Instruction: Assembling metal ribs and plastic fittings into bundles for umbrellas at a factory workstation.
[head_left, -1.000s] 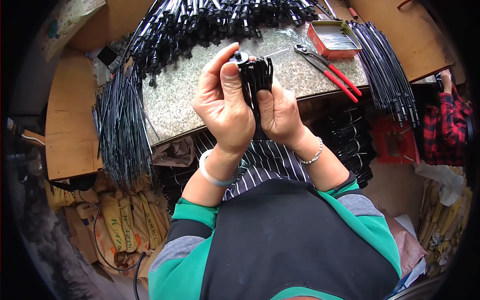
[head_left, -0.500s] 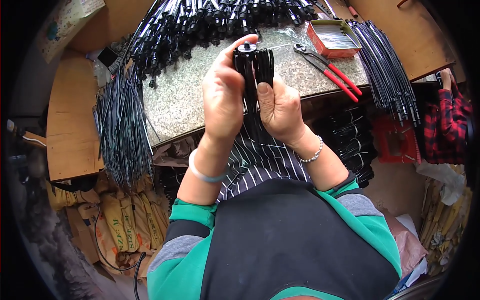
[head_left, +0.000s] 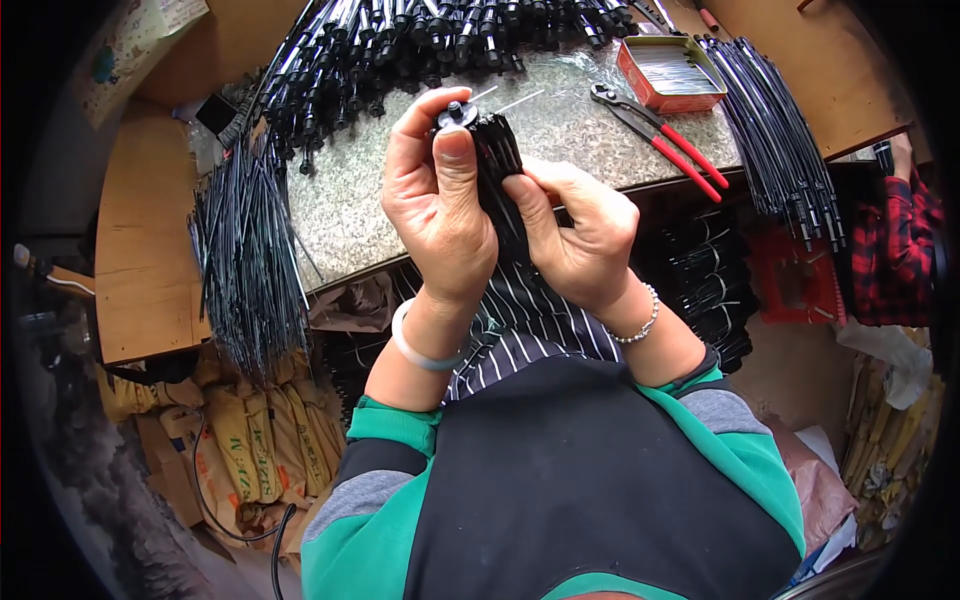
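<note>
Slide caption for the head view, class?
Left hand grips a black-knobbed grey disc, right hand glossy black strands, near red-handled metal pliers.

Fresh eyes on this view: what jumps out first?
Probably the red-handled pliers, to the right on the counter, beside a red tin. Next, the black bundle at centre, held by the left hand and right hand. A black and silvery heap spreads along the far side.

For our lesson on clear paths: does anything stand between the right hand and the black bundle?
Nothing visible does: the right hand touches the black bundle directly; the red-handled pliers lie farther right.
</note>
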